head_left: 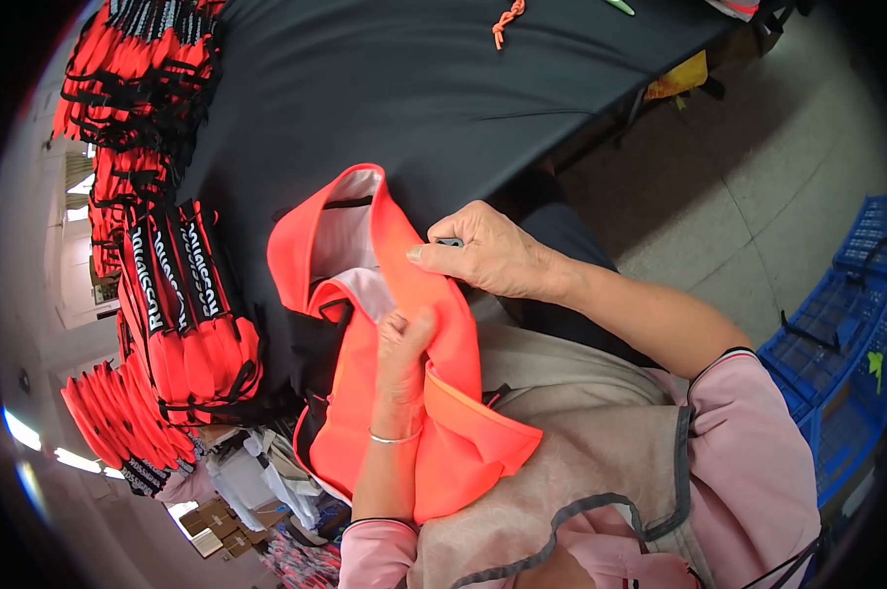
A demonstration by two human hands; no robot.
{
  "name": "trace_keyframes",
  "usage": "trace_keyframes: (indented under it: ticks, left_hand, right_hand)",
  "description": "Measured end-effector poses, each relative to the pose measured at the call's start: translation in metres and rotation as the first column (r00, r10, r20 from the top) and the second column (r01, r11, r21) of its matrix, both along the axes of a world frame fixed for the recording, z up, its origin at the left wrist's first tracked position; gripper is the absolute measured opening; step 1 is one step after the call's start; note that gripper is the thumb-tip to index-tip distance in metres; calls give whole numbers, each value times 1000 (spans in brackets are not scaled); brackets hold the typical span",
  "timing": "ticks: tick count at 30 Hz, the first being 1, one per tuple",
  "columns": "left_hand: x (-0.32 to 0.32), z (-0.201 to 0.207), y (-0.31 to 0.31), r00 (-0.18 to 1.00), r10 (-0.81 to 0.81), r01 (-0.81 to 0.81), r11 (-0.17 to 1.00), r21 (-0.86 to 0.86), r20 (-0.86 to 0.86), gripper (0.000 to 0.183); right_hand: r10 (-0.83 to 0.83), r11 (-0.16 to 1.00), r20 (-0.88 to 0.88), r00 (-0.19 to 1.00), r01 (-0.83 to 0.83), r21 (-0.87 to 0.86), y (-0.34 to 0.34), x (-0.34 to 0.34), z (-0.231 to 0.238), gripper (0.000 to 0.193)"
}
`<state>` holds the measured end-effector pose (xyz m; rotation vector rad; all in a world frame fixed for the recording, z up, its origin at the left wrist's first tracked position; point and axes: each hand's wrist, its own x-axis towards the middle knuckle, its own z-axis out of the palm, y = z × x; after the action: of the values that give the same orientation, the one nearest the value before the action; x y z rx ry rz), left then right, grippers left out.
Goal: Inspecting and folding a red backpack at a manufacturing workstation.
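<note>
At nine o'clock, red-and-black bags (183, 314) are standing packed together; toward eleven, a black-covered table (385, 88) is stretching away. Near the centre, the orange fabric piece (453, 344) is sagging in folds, its pale-lined opening facing eleven. Just toward seven, the left hand (399, 353) is gripping the fabric with bent, closed fingers. Toward one, the right hand (488, 250) is clasping a small dark object (450, 241) in tightly bent fingers, its thumb tip resting at the fabric's edge. At three, blue plastic crates (802, 368) are sitting on the floor.
</note>
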<state>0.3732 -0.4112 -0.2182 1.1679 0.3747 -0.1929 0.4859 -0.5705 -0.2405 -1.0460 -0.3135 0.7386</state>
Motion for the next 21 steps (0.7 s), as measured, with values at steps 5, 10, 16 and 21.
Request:
trace_keyframes:
  ticks: [5,10,16,21]
  left_hand:
    - [24,30,-12,995,69,-46,951,306,-66,38]
    - [18,36,-16,998,41,-26,967,255,-55,33]
    - [-1,-3,-5,999,44,-45,998,-38,-24,36]
    - [-3,5,-5,992,108,-113,991,-74,-69,41]
  right_hand:
    - [-7,974,248,969,64,-219,-6,1,16,41]
    - [29,966,257,966,39,-254,-11,3,19,43]
    - [59,998,141,988,-59,-7,6,-1,7,49]
    - [55,997,208,977,-41,-69,7,2,10,47]
